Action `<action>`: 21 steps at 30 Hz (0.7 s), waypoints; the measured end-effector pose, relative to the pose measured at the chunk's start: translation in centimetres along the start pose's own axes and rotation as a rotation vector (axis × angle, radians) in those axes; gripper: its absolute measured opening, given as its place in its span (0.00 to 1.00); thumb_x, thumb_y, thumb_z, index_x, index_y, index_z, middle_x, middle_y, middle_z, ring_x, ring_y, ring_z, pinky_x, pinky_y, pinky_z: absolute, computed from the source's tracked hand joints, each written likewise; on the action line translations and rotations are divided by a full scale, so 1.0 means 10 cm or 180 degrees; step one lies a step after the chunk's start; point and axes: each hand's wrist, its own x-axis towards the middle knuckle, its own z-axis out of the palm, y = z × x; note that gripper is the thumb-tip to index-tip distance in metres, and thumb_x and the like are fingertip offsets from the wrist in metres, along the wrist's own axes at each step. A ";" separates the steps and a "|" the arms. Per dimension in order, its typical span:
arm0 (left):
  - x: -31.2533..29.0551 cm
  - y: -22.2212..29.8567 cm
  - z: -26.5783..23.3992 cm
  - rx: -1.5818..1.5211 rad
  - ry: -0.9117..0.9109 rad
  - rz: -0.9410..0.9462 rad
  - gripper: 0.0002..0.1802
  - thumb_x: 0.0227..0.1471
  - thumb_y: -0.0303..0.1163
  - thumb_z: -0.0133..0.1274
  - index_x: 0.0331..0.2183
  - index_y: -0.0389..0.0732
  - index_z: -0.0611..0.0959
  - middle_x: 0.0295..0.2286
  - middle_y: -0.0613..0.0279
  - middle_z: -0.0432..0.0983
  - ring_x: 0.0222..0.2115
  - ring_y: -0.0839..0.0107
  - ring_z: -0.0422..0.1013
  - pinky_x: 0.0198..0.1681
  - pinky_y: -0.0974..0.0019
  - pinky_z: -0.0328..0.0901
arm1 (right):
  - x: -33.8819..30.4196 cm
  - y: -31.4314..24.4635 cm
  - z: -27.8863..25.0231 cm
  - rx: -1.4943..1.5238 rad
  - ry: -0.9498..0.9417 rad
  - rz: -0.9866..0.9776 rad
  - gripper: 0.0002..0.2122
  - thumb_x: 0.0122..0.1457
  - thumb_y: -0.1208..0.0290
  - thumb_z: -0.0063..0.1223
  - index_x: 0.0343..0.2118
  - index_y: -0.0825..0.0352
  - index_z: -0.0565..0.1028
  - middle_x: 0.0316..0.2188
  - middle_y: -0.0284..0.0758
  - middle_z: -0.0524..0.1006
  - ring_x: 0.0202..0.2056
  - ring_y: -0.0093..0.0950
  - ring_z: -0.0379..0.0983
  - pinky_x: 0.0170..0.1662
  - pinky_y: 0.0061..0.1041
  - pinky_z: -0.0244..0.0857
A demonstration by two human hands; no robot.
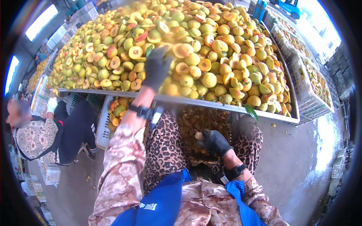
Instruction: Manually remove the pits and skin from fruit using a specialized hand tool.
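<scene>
A large heap of yellow-orange peaches (211, 52), many cut in half, fills a metal-rimmed table (181, 100) in front of me. My left hand (156, 69), in a dark glove, reaches over the table's edge onto the heap. Its fingers are smeared by motion, so any grip is unclear. Lower down, my right hand (215, 144), also dark-gloved, is closed around a small tan piece (198, 135) that shows at its fingertips; its kind is not clear. Beneath that hand, between my knees, stands a container of brownish small pieces (205, 122).
A white crate (103, 126) with peach halves stands under the table at left. Another person (37, 132) sits farther left, a gloved hand at the table's edge. Fruit-filled crates (315, 83) line the right side. A blue bottle (259, 10) stands at the far edge.
</scene>
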 end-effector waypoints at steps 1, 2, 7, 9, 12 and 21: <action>0.20 -0.03 0.16 0.0290 -0.0142 0.0137 0.25 0.51 0.34 0.59 0.51 0.37 0.78 0.46 0.46 0.76 0.49 0.50 0.71 0.54 0.54 0.65 | -0.03 -0.03 -0.03 -0.0309 -0.0016 0.0081 0.16 0.52 0.59 0.61 0.32 0.68 0.76 0.28 0.51 0.78 0.34 0.52 0.75 0.36 0.43 0.69; 0.35 -0.07 0.30 0.0585 -0.0288 0.0269 0.28 0.50 0.34 0.61 0.53 0.38 0.76 0.48 0.45 0.75 0.50 0.49 0.70 0.55 0.53 0.64 | -0.04 -0.06 -0.07 -0.0614 -0.0037 0.0162 0.15 0.51 0.59 0.63 0.31 0.68 0.75 0.27 0.51 0.77 0.33 0.52 0.75 0.34 0.42 0.69; 0.53 0.08 0.74 0.0694 -0.1891 -0.0326 0.31 0.47 0.33 0.62 0.54 0.42 0.75 0.53 0.47 0.70 0.53 0.50 0.67 0.56 0.54 0.64 | -0.14 -0.18 -0.29 -0.0401 0.0170 -0.0056 0.14 0.52 0.58 0.60 0.31 0.64 0.76 0.27 0.48 0.79 0.32 0.51 0.76 0.35 0.46 0.69; 0.32 0.23 0.68 0.0542 -0.2121 -0.0407 0.31 0.46 0.32 0.62 0.54 0.43 0.76 0.55 0.48 0.68 0.54 0.51 0.67 0.56 0.55 0.64 | -0.15 -0.21 -0.24 -0.0465 0.0028 0.0043 0.13 0.53 0.59 0.59 0.30 0.64 0.75 0.26 0.49 0.78 0.32 0.51 0.76 0.34 0.47 0.69; 0.02 0.22 0.62 0.0126 -0.1609 -0.0562 0.28 0.46 0.30 0.62 0.52 0.42 0.78 0.52 0.48 0.71 0.52 0.53 0.69 0.53 0.56 0.66 | -0.22 -0.24 -0.23 -0.0413 0.0173 -0.0051 0.13 0.53 0.59 0.59 0.31 0.65 0.75 0.24 0.50 0.78 0.31 0.51 0.76 0.34 0.46 0.69; -0.21 1.06 -0.43 -0.3645 -0.0538 -0.2947 0.23 0.51 0.30 0.61 0.49 0.35 0.77 0.44 0.55 0.77 0.40 0.68 0.76 0.40 0.70 0.73 | -0.27 -0.21 -0.23 0.2015 0.1271 -0.0342 0.14 0.58 0.64 0.60 0.38 0.70 0.75 0.27 0.40 0.79 0.30 0.27 0.75 0.34 0.32 0.67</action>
